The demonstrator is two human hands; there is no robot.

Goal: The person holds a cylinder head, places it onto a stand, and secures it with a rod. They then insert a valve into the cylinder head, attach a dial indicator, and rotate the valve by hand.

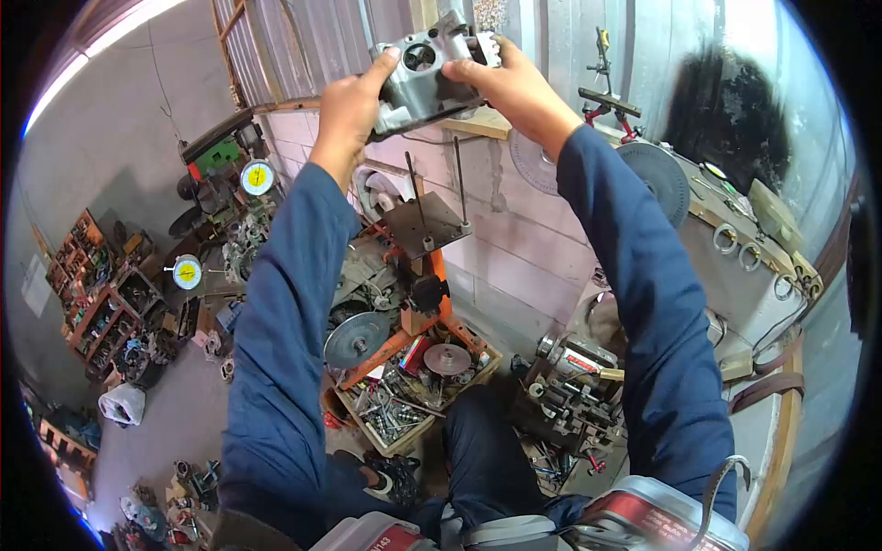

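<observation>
Up at the top of the view, both hands hold a grey metal casting [432, 92] with a round bore in its face, seemingly a machine or engine part. My left hand [351, 108] grips its left side, thumb near the top edge. On the right side my right hand [516, 90] is closed around it, thumb lying across the face beside the bore. The fingers behind the casting are hidden. Just below it, a flat metal plate [424, 223] with upright threaded rods sits on an orange stand [452, 317].
A wooden ledge [482, 122] runs along the wall behind the casting. Below stand a crate of metal parts [404, 448], a grey disc [356, 340] and a small machine [574, 395]. Yellow dial gauges [257, 177] are at left; a graduated disc [654, 179] is at right.
</observation>
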